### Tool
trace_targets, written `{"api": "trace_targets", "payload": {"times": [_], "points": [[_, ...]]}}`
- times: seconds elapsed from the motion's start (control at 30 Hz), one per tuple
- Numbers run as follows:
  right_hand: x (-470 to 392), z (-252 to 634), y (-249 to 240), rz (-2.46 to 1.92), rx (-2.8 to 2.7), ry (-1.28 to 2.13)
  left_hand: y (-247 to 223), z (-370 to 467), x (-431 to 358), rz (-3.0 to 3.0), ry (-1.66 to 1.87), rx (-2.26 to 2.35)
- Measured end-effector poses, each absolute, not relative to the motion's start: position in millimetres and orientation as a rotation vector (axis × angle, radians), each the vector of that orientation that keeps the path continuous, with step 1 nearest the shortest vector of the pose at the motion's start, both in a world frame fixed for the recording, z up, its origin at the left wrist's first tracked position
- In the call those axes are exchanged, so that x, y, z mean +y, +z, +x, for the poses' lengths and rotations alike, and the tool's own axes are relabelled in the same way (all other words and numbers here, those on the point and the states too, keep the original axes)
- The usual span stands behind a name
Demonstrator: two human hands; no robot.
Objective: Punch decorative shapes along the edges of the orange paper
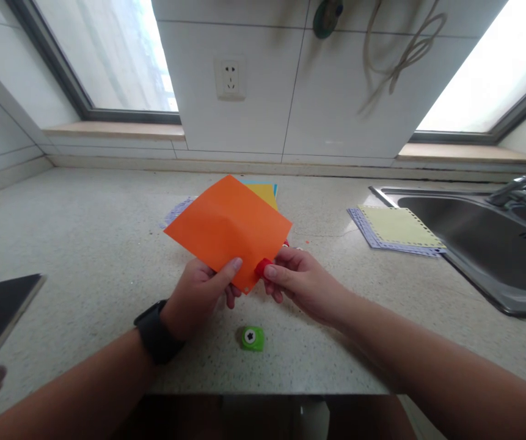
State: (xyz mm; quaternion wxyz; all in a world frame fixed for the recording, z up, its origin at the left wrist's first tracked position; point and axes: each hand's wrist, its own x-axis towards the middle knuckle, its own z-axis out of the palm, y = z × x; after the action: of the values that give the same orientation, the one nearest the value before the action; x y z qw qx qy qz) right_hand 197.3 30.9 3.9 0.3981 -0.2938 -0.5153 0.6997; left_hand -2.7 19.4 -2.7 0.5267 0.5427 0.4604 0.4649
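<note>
My left hand (208,282) pinches an orange sheet of paper (230,226) near its lower corner, thumb on top and fingers beneath. The sheet is held up above the counter, turned like a diamond, with a small punched hole at its bottom corner. Between the thumb and fingers of my right hand (297,278) is a small red craft punch (263,267), set on the sheet's lower right edge. A green craft punch (252,338) with a dark flower shape on its white button lies on the counter below. Behind the orange sheet, yellow paper (265,192) is partly hidden.
On the right, pale yellow and lavender sheets (398,226) with holes along their edges lie beside a steel sink (482,244). A dark flat object (1,311) rests at the left. Purple punched paper (175,211) shows behind the orange sheet. The counter's front edge (253,391) is near me.
</note>
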Motion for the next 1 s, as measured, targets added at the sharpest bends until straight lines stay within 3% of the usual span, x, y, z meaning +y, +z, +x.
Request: {"api": "trace_targets", "payload": {"times": [1.0], "points": [[27.6,198.9,6.0,-0.77,-1.282,1.825,-13.5,-3.2,15.1,1.304,1.047,1.087]]}}
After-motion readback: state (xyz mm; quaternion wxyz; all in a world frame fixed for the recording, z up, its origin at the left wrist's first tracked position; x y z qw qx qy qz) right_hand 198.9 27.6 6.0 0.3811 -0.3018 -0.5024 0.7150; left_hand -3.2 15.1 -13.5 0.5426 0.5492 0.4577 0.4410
